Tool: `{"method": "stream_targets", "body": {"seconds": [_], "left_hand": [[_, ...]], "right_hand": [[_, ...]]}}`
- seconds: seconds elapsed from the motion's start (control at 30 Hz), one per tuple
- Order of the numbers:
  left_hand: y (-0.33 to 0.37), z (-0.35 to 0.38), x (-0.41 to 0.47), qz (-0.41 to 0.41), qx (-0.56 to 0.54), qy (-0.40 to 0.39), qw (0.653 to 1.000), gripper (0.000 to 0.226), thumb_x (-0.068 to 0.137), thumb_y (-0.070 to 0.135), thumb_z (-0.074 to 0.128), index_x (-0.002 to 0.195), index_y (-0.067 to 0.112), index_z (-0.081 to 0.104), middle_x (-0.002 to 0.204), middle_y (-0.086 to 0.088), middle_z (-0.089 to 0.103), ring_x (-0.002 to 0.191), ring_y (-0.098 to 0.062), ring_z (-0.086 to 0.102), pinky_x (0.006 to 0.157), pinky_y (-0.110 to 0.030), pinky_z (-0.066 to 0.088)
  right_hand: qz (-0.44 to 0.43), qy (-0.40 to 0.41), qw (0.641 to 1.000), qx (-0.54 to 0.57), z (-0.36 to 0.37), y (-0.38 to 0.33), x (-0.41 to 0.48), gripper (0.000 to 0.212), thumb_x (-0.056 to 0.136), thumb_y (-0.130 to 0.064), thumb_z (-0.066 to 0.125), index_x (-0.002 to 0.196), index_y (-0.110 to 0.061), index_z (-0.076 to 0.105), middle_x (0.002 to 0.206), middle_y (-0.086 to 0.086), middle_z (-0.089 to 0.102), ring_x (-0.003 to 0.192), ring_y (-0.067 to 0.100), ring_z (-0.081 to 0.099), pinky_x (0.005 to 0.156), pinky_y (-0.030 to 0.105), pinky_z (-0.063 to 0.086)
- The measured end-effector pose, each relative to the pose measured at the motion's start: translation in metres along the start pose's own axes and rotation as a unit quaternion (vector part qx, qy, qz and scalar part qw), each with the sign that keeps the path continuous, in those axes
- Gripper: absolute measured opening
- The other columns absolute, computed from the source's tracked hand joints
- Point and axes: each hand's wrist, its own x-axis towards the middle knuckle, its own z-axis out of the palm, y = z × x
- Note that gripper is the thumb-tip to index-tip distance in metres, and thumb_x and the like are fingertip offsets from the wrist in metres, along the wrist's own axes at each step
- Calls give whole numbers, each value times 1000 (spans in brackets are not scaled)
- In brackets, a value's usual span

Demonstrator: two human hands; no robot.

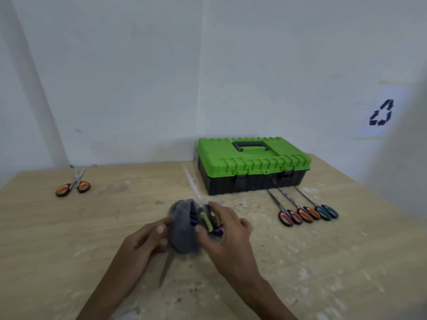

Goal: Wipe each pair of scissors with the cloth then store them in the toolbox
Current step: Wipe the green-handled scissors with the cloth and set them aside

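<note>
Head view, looking down at a worn wooden counter [323,262] w/ pale scuffed patches, set into a white wall corner.

Ctr, near the person: both hands work a bundle. The left hand [147,239] pinches a grey cloth [182,236], thumb on top & fingers [143,244] curled beneath. The right hand [227,234] grips green-handled scissors [206,221], its fingers [217,206] curled over the handles, which press against the cloth. Purple handles [217,232] peek out under the green ones; cloth & hands hide most of both, so can't tell how they sit. One blade [166,270] pokes out below the cloth toward the person. A pale blurred streak, prob. another blade, points away toward the toolbox.

Behind, ctr-right: toolbox [251,162], green lid closed, black base, carry handle folded flat, back against the wall.

Directly in front of it, blocking its right front side: 3 pairs lying side by side, tips toward the box, handles toward the person: pink-handled scissors [290,217], orange-handled scissors [308,213], blue-handled scissors [327,211]. Handles are just beside each other.

Far left, well apart, by the wall: a second orange pair [74,188], blades pointing at the wall.

Right wall: paper sign [381,113] w/ black recycling arrows.
</note>
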Motion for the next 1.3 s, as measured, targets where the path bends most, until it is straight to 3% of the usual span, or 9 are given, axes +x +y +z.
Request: {"method": "stream_targets", "body": {"seconds": [0.17,0.33,0.57,0.87,0.97,1.03,1.13,1.2,1.3], "left_hand": [[-9,-2,4,-11,26,17,999,24,100,14,57,112,19,77,103,0,80,92,-15,76,72,-19,60],[-14,-4,6,-4,27,20,999,24,99,9,59,115,14,76,108,-1,80,102,-14,74,80,-22,62],[-22,-7,7,-3,20,24,999,25,98,4,59,116,9,75,108,-4,80,101,-17,75,80,-20,61],[-25,-9,9,-24,39,22,999,23,98,15,63,116,20,76,110,2,79,99,-16,76,90,-34,60],[-20,-8,6,-28,46,30,998,22,99,16,61,117,20,75,108,4,79,98,-15,76,87,-29,61],[-17,-8,4,-25,56,38,997,22,100,17,61,116,21,75,106,3,79,96,-16,76,87,-31,62],[-14,-9,3,-19,71,37,997,22,101,19,60,116,22,76,106,2,79,97,-17,76,88,-34,62],[-10,-10,1,-12,68,42,997,22,103,18,59,116,20,76,108,2,78,98,-15,75,87,-36,62],[0,-15,-3,-3,38,76,996,22,103,19,57,115,21,75,111,6,77,101,-10,74,85,-36,63]], "right_hand": [[90,41,992,-81,-50,56,-8,44,90,-49,63,131,-37,52,116,-20,53,106,1,53,94,32,21],[194,21,952,-237,-77,98,-10,46,95,-45,56,138,-30,50,138,-7,51,130,14,47,105,43,15],[193,-39,923,-332,-72,108,6,43,100,-49,43,139,-32,46,146,-3,44,140,24,23,104,44,16],[213,-79,905,-359,-56,108,14,51,99,-57,40,144,-33,43,150,-2,41,141,28,20,103,46,21],[214,-74,911,-345,-47,100,16,56,99,-54,43,149,-30,36,155,5,31,142,31,18,108,50,20],[160,-32,946,-280,-34,87,19,52,99,-46,47,147,-25,44,154,9,38,140,34,26,109,51,23],[-27,13,992,-125,-4,51,25,42,96,-39,48,125,-15,66,128,10,63,119,35,55,101,43,40],[-87,-32,993,-68,19,16,26,38,94,-37,53,122,-15,67,122,5,66,111,26,59,95,36,45],[-68,-143,985,-71,59,-15,26,44,98,-45,54,134,-22,58,130,-3,60,115,20,57,96,37,47]]}}
